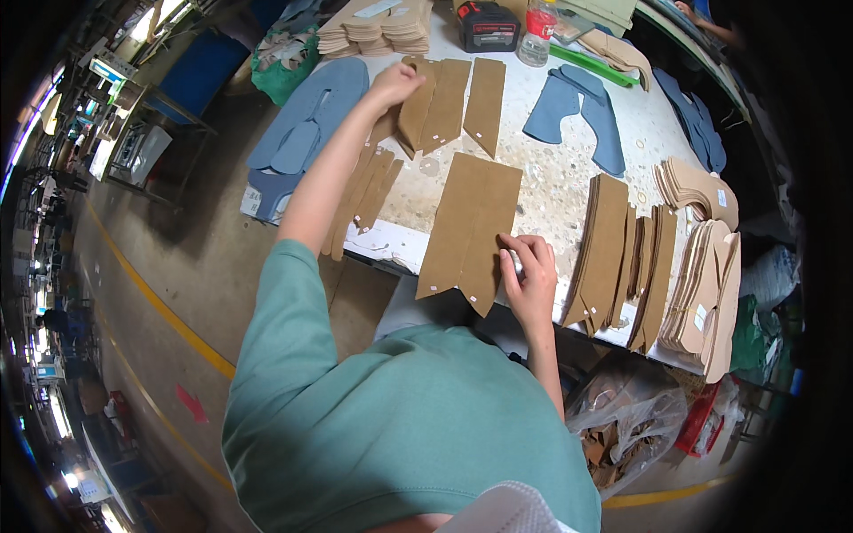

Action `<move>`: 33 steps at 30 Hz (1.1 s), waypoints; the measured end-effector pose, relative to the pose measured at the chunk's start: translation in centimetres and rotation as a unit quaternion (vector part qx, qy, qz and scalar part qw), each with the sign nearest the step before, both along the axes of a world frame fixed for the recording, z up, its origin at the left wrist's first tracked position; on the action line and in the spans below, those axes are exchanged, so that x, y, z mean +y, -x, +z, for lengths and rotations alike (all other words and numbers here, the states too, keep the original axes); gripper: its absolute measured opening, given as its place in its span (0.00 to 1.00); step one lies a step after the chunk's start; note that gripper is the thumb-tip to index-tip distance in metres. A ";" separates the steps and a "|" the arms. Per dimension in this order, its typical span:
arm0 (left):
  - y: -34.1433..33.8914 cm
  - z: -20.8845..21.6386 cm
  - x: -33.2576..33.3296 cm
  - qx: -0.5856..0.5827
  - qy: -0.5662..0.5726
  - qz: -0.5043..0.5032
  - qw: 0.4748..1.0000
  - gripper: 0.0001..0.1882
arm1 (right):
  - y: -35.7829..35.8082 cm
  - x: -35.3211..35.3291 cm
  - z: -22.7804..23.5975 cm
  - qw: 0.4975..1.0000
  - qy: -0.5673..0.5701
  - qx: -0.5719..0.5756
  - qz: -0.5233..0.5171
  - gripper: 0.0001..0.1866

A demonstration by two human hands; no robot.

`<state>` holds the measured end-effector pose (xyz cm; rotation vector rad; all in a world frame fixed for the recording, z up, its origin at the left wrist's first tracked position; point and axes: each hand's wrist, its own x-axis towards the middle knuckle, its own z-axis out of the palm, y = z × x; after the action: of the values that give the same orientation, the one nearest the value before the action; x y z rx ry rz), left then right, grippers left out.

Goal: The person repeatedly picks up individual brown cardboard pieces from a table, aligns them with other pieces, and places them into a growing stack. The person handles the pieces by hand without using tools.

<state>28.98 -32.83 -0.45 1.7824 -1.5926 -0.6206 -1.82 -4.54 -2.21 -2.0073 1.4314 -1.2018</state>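
With its fingers closed, my left hand (397, 86) pinches the upper left edge of a brown leather-like panel (419, 108) at the far side of the table. Two similar brown panels, one of them a narrow strip (485, 102), lie to its right. In front of me a wider brown panel (471, 222) lies flat, its notched end hanging over the near table edge and small white marks on its points. My right hand (530, 277) rests its index finger and thumb at that panel's right edge, fingers bent and apart.
Brown strips (369, 191) lie at left beside blue-grey pieces (306, 115). Stacks of brown panels (600, 249) and beige pieces (700, 293) stand at right. Blue cut pieces (582, 111), a bottle (537, 34) and a black battery-like block (488, 27) sit farther back. A scrap bag (626, 426) stands below.
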 end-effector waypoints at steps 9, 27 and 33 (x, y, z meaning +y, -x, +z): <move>5.4 10.4 6.4 0.254 -0.056 -0.284 0.923 0.20 | 0.1 -1.0 0.0 0.991 -0.023 -0.114 -0.064 0.11; -3.3 1.3 3.8 -0.338 -0.107 -0.020 0.935 0.26 | 0.2 -2.2 -1.1 0.992 -0.073 -0.081 -0.065 0.23; -3.5 -0.4 3.7 -0.271 -0.056 0.029 0.960 0.23 | 1.1 -2.5 -0.8 0.978 -0.118 -0.149 -0.090 0.25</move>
<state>32.48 -29.12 -0.85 2.2050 -1.8745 -0.1974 -2.90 -7.07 -2.99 -1.4973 1.5421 -1.2749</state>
